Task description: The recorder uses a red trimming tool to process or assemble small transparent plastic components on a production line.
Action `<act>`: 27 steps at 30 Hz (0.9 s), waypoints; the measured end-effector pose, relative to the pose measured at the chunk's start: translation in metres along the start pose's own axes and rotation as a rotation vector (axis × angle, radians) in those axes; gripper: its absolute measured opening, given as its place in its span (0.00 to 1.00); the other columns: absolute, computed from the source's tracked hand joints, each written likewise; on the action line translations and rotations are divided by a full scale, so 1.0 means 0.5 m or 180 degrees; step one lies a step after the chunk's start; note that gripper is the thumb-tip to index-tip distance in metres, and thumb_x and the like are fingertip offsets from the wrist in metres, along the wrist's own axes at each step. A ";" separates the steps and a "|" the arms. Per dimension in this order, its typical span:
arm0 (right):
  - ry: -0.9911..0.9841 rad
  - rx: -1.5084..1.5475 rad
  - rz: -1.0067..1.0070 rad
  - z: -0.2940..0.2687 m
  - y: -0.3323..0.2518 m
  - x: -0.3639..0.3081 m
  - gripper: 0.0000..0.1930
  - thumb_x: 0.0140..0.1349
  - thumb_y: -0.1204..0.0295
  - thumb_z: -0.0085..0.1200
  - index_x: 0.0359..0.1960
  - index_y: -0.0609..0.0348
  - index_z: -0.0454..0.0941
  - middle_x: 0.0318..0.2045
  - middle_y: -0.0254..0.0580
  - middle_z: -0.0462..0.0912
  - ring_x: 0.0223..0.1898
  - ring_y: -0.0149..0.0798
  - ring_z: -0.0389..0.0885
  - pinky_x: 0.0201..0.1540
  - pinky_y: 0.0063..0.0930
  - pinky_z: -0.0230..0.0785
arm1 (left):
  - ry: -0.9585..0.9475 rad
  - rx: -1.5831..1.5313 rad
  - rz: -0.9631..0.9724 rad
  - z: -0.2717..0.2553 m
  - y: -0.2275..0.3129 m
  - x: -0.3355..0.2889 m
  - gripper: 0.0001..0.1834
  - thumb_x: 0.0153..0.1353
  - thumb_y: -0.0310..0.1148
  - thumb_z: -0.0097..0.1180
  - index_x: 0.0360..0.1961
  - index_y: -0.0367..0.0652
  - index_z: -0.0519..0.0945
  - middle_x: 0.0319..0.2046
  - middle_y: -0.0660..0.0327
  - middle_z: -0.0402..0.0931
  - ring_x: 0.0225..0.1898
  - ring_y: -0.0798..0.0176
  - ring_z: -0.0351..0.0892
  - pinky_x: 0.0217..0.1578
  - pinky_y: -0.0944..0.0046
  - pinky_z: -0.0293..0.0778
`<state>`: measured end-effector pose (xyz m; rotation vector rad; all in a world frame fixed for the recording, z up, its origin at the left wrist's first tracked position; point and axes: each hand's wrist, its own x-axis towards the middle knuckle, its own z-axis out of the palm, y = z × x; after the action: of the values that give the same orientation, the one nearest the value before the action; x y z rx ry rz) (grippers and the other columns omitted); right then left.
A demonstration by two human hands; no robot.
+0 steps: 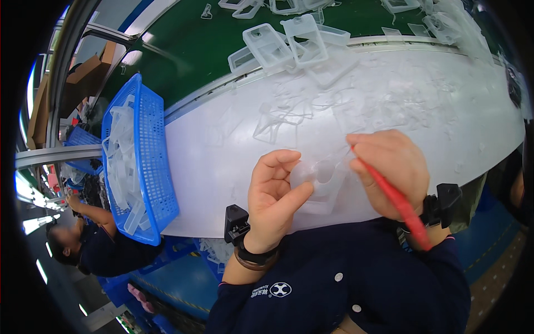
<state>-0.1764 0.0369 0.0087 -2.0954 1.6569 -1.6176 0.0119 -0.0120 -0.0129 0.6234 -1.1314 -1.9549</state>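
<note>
A translucent plastic part (324,201) with a rounded cutout is held by my left hand (273,192), thumb on top and fingers curled at its left edge. My right hand (392,170) is closed around a red-handled trimming tool (396,201). The thin tip of that tool is close to the part's upper right edge; whether it touches cannot be made out. Thin clear plastic scraps (286,114) lie on the white worktop (211,172) beyond my hands.
A blue basket (151,145) filled with translucent parts stands at the left. Clear frame-shaped parts (267,47) are piled at the worktop's far edge, over a green surface (192,47). A clear plastic bag (456,28) lies far right. Another person (105,245) works beyond the basket.
</note>
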 end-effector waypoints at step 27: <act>-0.0341 0.1864 0.1458 0.013 -0.017 -0.033 0.05 0.52 0.76 0.58 0.31 0.60 0.80 0.30 0.37 0.81 0.34 0.35 0.76 0.37 0.26 0.65 | -0.0190 0.1777 -0.0109 0.020 0.001 -0.024 0.13 0.60 0.20 0.48 0.47 0.31 0.71 0.41 0.56 0.75 0.36 0.70 0.76 0.37 0.71 0.75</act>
<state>-0.1644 0.0490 -0.0007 -1.3766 1.2858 -1.5491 0.0121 0.0026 -0.0073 0.8781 -1.7333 -1.6885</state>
